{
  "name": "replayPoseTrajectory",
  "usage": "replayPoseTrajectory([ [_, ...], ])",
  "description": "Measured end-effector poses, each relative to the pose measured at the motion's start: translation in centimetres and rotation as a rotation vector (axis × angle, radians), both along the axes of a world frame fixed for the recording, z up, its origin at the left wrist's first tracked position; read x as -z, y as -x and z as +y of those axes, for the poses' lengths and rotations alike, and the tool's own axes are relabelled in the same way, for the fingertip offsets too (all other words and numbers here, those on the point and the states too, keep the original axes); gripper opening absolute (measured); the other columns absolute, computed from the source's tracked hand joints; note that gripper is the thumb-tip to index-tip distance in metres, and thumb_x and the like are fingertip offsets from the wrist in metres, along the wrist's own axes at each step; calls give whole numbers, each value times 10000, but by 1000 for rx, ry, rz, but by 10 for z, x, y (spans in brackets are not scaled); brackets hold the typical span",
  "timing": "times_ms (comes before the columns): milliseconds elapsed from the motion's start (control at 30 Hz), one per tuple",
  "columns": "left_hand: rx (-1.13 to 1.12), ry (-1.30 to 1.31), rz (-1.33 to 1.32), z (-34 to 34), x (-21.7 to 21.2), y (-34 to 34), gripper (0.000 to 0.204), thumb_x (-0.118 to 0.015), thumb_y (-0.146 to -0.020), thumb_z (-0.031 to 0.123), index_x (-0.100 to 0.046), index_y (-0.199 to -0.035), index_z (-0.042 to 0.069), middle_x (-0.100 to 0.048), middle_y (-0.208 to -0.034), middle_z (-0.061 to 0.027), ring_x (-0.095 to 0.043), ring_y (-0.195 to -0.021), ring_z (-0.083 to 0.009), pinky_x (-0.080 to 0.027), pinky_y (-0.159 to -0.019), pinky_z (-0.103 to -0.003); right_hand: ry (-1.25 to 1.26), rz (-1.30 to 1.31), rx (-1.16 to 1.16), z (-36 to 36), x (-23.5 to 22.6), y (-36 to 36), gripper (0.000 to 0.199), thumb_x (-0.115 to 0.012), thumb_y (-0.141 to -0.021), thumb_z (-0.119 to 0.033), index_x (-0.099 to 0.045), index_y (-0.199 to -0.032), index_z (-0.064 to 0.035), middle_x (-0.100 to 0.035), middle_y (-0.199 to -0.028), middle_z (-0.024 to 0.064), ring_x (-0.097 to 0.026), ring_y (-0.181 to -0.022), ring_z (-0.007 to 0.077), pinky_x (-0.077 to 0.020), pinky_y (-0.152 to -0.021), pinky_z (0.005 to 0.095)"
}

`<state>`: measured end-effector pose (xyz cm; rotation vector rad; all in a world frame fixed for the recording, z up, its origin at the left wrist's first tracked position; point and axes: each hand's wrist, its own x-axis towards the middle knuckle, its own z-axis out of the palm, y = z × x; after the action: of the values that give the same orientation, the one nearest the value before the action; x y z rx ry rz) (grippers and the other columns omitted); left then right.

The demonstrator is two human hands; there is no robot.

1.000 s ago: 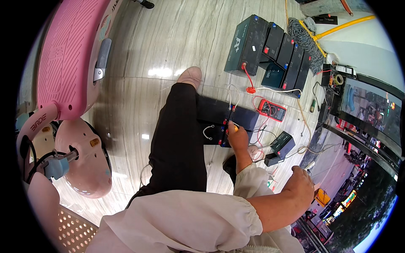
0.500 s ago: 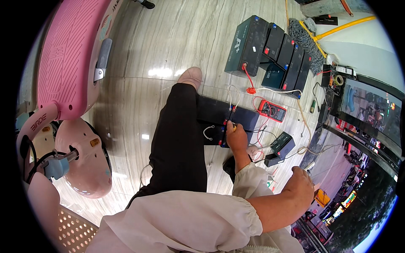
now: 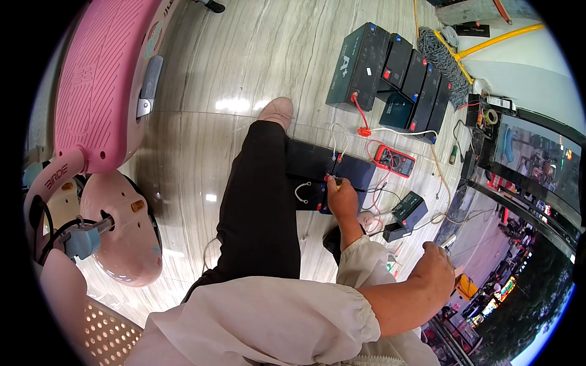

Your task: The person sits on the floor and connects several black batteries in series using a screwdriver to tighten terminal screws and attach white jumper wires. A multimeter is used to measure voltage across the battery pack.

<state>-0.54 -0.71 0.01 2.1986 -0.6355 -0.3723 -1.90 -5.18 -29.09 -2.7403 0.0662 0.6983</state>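
Around the centre of the head view, I see the right hand point(image 3: 343, 198) closed around a yellowish handle point(image 3: 339, 182) over the dark batteries point(image 3: 310, 157), a red multimeter point(image 3: 395, 160) just to their right. Lower right, the left hand point(image 3: 436, 267) is bent; I cannot tell its grip.
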Motion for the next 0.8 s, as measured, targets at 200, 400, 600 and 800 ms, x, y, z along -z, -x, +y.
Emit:
replayPoseTrajectory([
  [200,-17,-3,-1,-3,1,1,267,-623,-872,185,-722,-1085,58,-710,-993,-39,-633,-962,-214,-447,-810,-398,63,24,-18,3,-5,-1,433,-629,-948,-458,-697,-998,-34,-729,-934,227,-709,-894,425,-557,-785,502],
  [400,-10,-1,20,-4,1,1,286,-617,-878,188,-719,-1105,47,-717,-1019,-57,-642,-980,-229,-465,-843,-420,31,-12,-13,3,-7,2,399,-637,-935,-396,-713,-1082,-33,-736,-982,226,-716,-915,414,-565,-805,488],
  [600,5,8,26,-4,0,0,293,-614,-884,189,-717,-1115,43,-721,-1034,-68,-648,-996,-239,-475,-869,-431,-55,-84,97,-11,2,6,345,-666,-913,-306,-704,-1092,-14,-740,-1008,219,-720,-929,401,-567,-825,471],
  [800,-3,-7,30,-4,2,-1,295,-613,-885,193,-717,-1116,44,-720,-1035,-68,-646,-997,-240,-472,-871,-433,-18,-151,24,-29,15,9,351,-698,-882,-261,-689,-1107,9,-713,-1020,243,-696,-961,404,-554,-843,460],
])
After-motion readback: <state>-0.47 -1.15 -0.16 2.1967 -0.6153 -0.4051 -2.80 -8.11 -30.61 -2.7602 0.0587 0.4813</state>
